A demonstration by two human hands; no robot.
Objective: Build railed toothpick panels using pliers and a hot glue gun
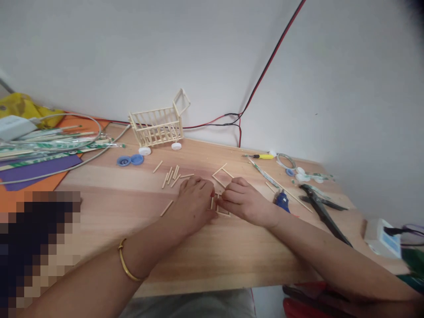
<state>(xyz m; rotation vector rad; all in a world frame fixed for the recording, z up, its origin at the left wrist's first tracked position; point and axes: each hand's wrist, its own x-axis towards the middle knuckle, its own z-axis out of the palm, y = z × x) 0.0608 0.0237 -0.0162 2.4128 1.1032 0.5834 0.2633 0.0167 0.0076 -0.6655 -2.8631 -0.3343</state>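
Note:
My left hand (197, 198) is closed, its fingertips on the left side of a small frame of thin wooden sticks (224, 214) on the table. From the right, my right hand (244, 201) pinches the same frame; fingers of both hands hide part of it. Just beyond them lies an open-sided outline of joined sticks (218, 169). Several short loose sticks (170, 175) are scattered past my left hand, and a single stick (167, 208) rests beside that wrist. The blue nozzle end of a glue gun (282, 201) shows past my right forearm, which covers the rest.
A stick-built cart (159, 142) with white cap wheels stands by the wall, near blue bottle caps (136, 159). Packaged sticks (56, 148) and a cable lie left. Rightward are a yellow-handled knife (265, 156), a black cutting tool (326, 218) and a white box (380, 236).

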